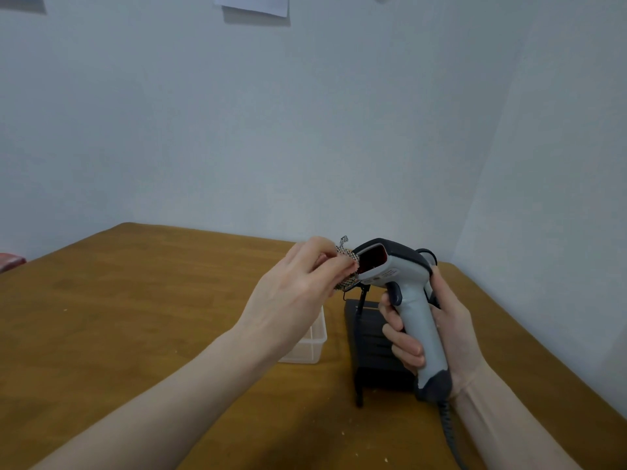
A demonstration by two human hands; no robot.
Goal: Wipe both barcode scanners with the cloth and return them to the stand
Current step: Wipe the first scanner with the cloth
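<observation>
Scanner point(403, 300), grey hard plastic, centre-right of frame above the stand point(373, 347): right hand point(441, 330) fingers wrapped round its handle, the natural hold; likely light and rigid, window probably scratch-prone. Cloth point(347, 266), soft checked fabric, pinched in left hand point(298, 286) fingers against the window. Label on scanner underside unreadable.

The scanner point(403, 300) is smooth grey plastic with darker matt trim and a glossy red window. The cloth point(347, 266) is a coarse checked weave. The worktop point(135, 317) is matt brown wood grain; the tub point(312, 344) is translucent plastic, the stand point(376, 354) matt black.
</observation>
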